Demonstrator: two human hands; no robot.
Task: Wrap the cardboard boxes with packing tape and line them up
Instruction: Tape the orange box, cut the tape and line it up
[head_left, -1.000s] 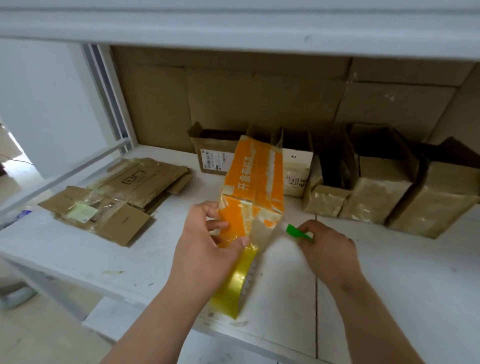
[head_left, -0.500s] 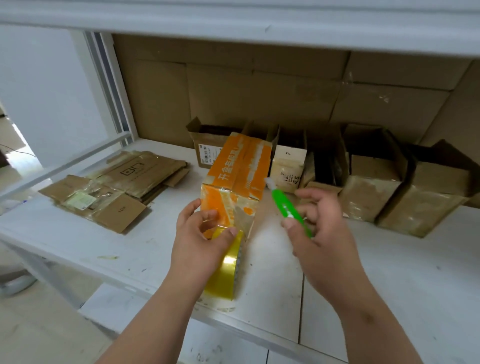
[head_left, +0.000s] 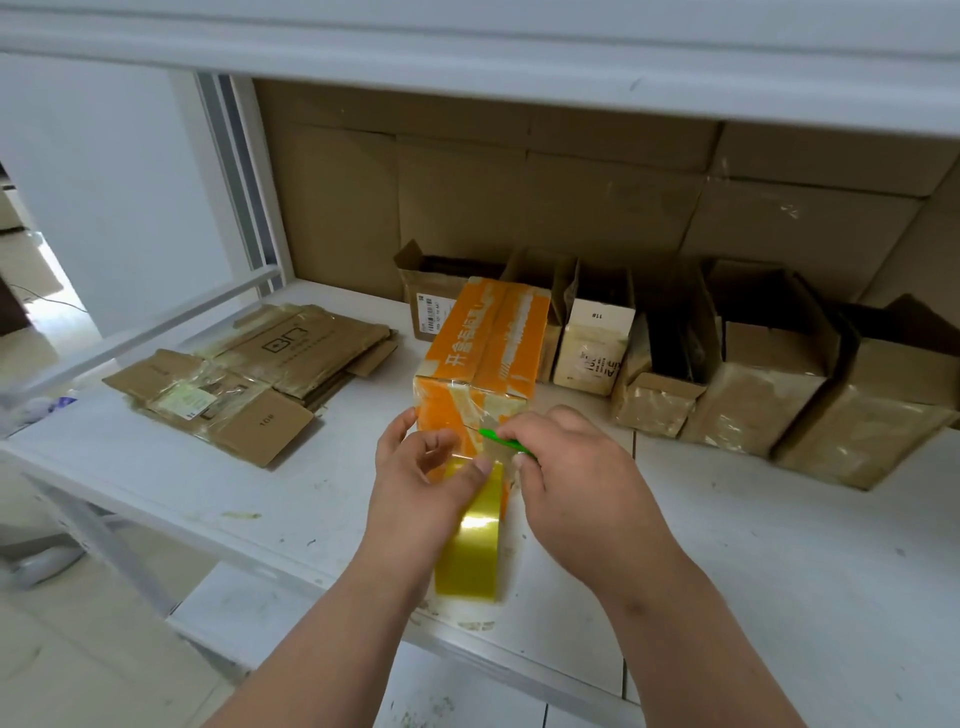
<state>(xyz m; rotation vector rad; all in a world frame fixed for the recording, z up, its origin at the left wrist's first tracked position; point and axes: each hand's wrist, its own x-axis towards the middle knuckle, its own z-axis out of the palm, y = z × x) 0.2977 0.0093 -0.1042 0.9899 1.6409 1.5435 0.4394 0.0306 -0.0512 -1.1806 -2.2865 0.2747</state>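
Two hands on white shelf (head_left: 779, 545) | left (head_left: 421, 499) grips tape roll (head_left: 472, 545) | right (head_left: 582, 483) pinches green cutter (head_left: 501, 440)

Orange box (head_left: 485, 358) standing on white shelf (head_left: 779, 545); left hand (head_left: 423, 486) gripping yellow tape roll (head_left: 472, 545) against its near end; right hand (head_left: 576, 478) holding green cutter (head_left: 501, 440) at the tape; flattened cardboard (head_left: 249, 379) at left; row of brown boxes (head_left: 753, 395) behind

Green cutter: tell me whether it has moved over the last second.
Yes. The green cutter, held in the right hand, swung up, then came down against the near end of the orange box.
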